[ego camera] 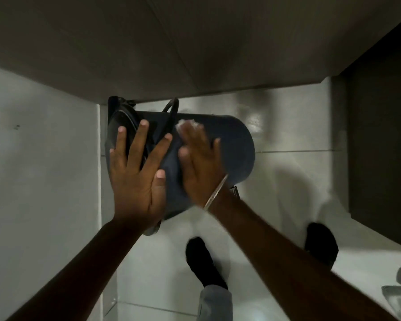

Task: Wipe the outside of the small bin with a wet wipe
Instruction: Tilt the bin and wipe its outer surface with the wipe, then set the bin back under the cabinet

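Observation:
A small dark blue bin (234, 149) is tipped on its side above the white floor, its black lid (123, 119) to the left and a black handle (171, 112) arching over it. My left hand (137, 179) lies flat with fingers spread against the lid end and steadies the bin. My right hand (199, 163), blurred, presses a white wet wipe (188, 124) against the bin's curved side; the wipe shows only past the fingertips. A metal bangle (215, 193) circles the right wrist.
A white wall (42, 181) stands close on the left and a dark cabinet front (195, 42) hangs above the bin. My feet in black shoes (204, 262) stand on the glossy floor below. A dark panel (380, 135) closes the right side.

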